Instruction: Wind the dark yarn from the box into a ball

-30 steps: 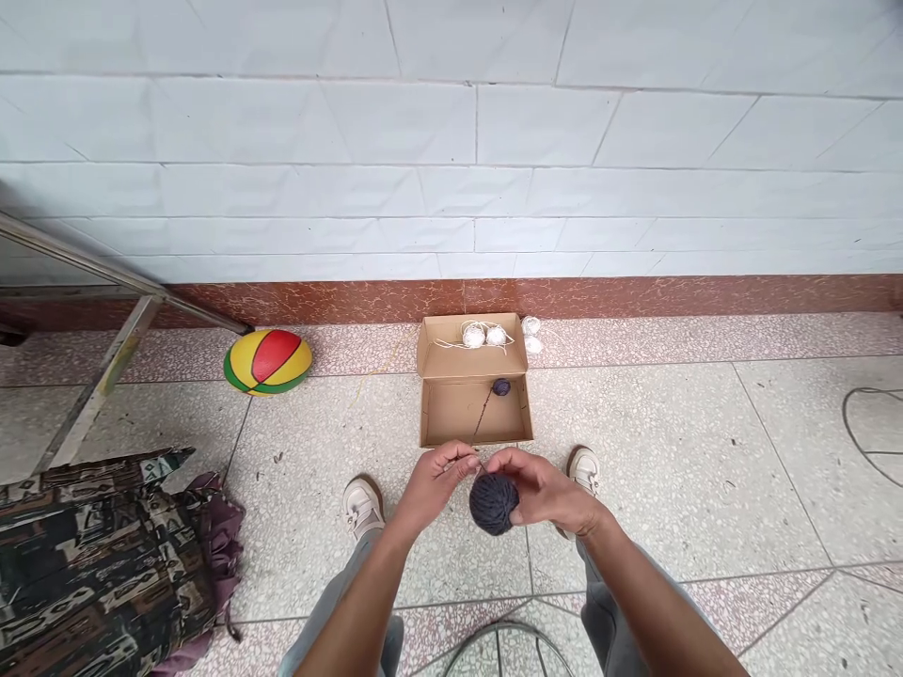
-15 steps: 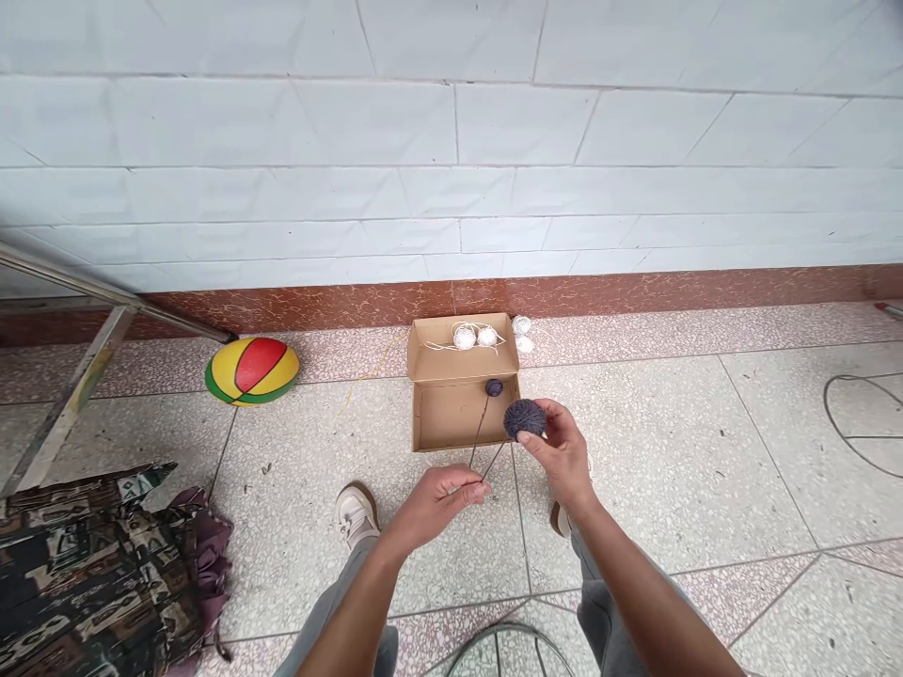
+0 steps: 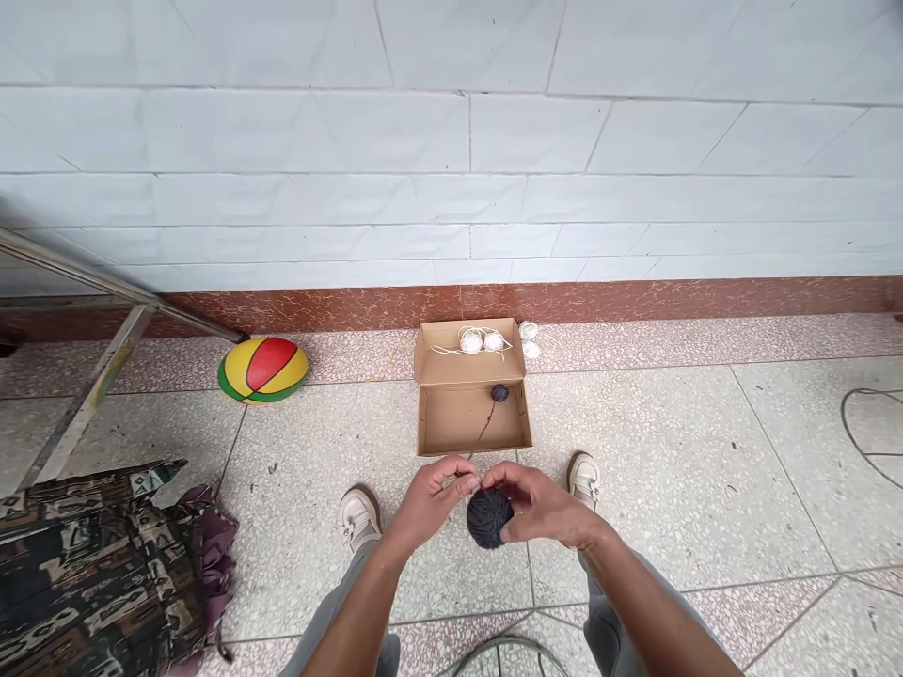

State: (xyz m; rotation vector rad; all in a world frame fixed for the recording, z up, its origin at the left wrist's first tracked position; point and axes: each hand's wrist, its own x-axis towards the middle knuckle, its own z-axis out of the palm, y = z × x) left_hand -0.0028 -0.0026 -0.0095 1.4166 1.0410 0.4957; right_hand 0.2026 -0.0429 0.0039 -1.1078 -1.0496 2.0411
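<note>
A large dark ball of yarn is gripped by my right hand, whose fingers curl over its right side. My left hand pinches the dark yarn strand just to the left of the ball, and the fingertips of both hands nearly meet. From there the strand runs forward into an open cardboard box on the floor. Inside the box, at its back right, lies a small dark yarn ball. Two white yarn balls with loose ends rest on the opened lid.
Two more white balls sit on the floor right of the lid. A colourful ball lies by a metal frame leg at left. Patterned fabric is at lower left. A wire ring shows near my feet, another at right.
My right hand has brought the large yarn ball down and left, close to my left hand. The strand toward the box now hangs slacker. The view has shifted slightly.
</note>
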